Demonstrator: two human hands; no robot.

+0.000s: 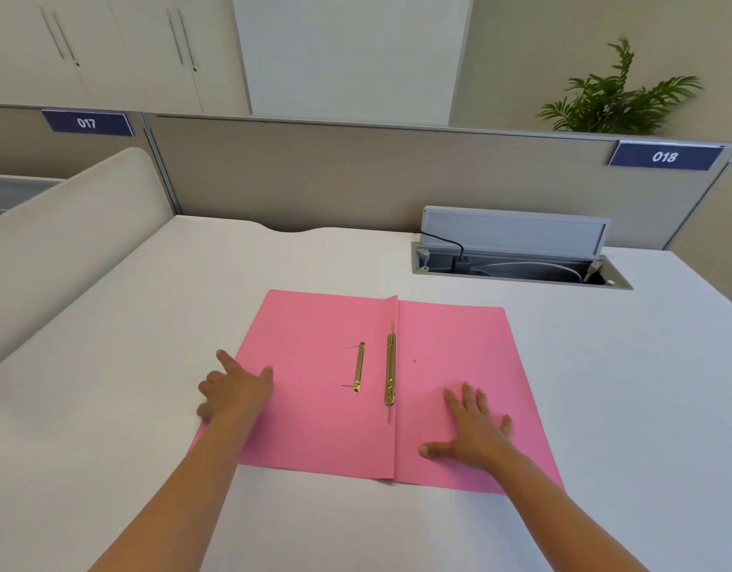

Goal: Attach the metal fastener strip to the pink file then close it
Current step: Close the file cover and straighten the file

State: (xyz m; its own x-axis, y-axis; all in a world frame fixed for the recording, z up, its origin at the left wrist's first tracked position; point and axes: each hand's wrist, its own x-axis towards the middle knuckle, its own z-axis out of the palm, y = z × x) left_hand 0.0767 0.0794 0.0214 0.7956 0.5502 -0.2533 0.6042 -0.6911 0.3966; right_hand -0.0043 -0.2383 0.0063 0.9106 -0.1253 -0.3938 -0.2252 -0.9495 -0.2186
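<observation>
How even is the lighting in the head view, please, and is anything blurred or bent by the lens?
Head view: soft, even light, only faint shadows under the left hand and right hand; no glare on the pink file; the plant is smeared; the partition top bows from wide-angle distortion.

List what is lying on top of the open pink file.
On the pink file: a short gold fastener strip on the left leaf, a longer gold strip at the fold, the right hand flat, the left hand at its edge. Anything beneath the palms is hidden.
</observation>
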